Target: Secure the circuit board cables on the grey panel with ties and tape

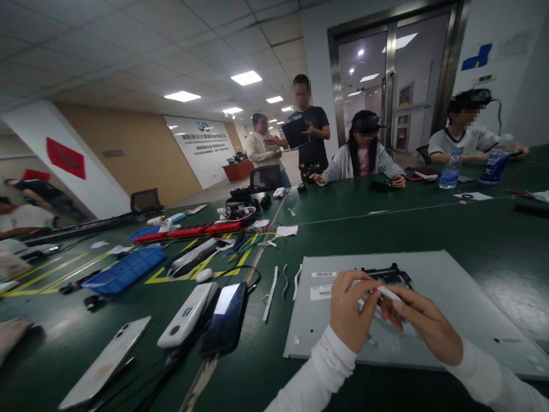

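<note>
A grey metal panel [450, 297] lies flat on the green table in front of me, with a black board [388, 276] set into its far side. Both my hands hover over the panel's near middle. My left hand [349, 312] is closed, its fingertips pinching one end of a thin white strip [388, 293]. My right hand [422, 323] is closed too, pinching the strip's other end. White sleeves cover both my forearms.
Left of the panel lie several peeled white strips [271, 293], a dark phone [225, 317], a white device [187, 315] and a silver phone [107, 361]. A blue tray [124, 269], cables and tools sit farther left. Several people are at the table's far side, near a water bottle [450, 170].
</note>
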Available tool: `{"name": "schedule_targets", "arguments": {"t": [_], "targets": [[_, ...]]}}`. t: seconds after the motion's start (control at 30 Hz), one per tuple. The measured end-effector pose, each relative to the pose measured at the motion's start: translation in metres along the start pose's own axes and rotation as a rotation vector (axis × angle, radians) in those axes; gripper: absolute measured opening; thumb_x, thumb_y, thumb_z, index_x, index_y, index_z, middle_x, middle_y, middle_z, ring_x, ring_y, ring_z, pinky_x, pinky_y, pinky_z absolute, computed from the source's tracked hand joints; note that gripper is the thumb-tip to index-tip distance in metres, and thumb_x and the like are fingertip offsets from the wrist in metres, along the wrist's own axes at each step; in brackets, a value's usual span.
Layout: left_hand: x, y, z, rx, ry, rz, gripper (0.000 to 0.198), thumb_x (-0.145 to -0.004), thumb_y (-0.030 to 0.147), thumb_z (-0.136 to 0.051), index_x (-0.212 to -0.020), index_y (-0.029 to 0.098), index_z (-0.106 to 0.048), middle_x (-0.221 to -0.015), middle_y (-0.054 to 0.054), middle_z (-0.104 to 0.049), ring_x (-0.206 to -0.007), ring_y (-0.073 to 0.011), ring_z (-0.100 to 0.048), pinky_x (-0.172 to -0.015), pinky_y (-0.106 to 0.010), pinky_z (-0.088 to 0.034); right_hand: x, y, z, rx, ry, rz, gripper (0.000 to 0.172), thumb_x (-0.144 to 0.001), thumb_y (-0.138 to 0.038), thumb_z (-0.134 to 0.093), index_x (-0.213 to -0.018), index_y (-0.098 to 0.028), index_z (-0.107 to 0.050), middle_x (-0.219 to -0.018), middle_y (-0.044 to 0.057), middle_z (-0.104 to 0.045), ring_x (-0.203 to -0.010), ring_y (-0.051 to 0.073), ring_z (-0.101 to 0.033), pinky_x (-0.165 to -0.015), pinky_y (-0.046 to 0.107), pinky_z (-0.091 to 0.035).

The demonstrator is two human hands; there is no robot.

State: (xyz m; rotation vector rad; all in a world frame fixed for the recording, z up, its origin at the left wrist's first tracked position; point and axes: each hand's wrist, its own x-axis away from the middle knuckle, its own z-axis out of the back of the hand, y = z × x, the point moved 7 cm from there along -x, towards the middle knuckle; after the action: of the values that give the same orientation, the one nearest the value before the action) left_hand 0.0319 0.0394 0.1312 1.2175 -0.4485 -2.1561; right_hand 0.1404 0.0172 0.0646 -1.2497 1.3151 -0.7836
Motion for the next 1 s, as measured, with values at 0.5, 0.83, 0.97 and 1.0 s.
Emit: {"name": "schedule_targets", "arguments": {"t": [0.5, 0.83, 0.97, 1.0], "targets": [[0.026, -0.085, -0.031, 0.719, -0.164, 0.736, 0.053, -0.056, 0.019, -0.073, -0.103, 0.015, -0.049, -0.102, -0.010, -0.053, -0.084, -0.0175, -0.057, -0.076, -0.032, -0.045, -0.007, 0.010, 0.039, -0.650, 0.252, -0.021, 0.024, -0.081, -0.020, -0.046, -0.103, -0.013, -0.055, -0.063, -0.002, -0.033, -0.058, 0.008, -0.034, -0.065, 0.026, -0.039], [0.060, -0.083, -0.073, 0.975, -0.045, 1.074, 0.056, -0.050, 0.027, -0.076, -0.090, 0.017, -0.037, -0.068, 0.003, -0.053, -0.054, -0.0133, -0.059, -0.050, -0.025, -0.048, -0.005, 0.010, 0.024, -0.683, 0.269, -0.030, 0.020, -0.081, -0.019, -0.048, -0.100, -0.022, -0.052, -0.066, 0.000, -0.040, -0.064, 0.009, -0.039, -0.061, 0.019, -0.039], [0.062, -0.095, -0.073, 0.900, 0.004, 1.047, 0.046, -0.049, 0.025, -0.075, -0.080, 0.016, -0.042, -0.062, 0.004, -0.052, -0.050, -0.0114, -0.057, -0.048, -0.023, -0.047, -0.003, 0.007, 0.011, -0.649, 0.209, -0.021, 0.024, -0.080, -0.020, -0.048, -0.104, -0.021, -0.050, -0.065, 0.000, -0.041, -0.064, 0.010, -0.039, -0.061, 0.020, -0.038], [0.062, -0.097, -0.073, 0.872, -0.003, 1.036, 0.043, -0.048, 0.025, -0.075, -0.077, 0.015, -0.044, -0.061, 0.004, -0.052, -0.050, -0.0109, -0.056, -0.048, -0.022, -0.047, -0.002, 0.007, 0.010, -0.645, 0.200, -0.021, 0.025, -0.080, -0.019, -0.048, -0.105, -0.021, -0.050, -0.065, 0.000, -0.041, -0.064, 0.010, -0.039, -0.061, 0.020, -0.038]]}}
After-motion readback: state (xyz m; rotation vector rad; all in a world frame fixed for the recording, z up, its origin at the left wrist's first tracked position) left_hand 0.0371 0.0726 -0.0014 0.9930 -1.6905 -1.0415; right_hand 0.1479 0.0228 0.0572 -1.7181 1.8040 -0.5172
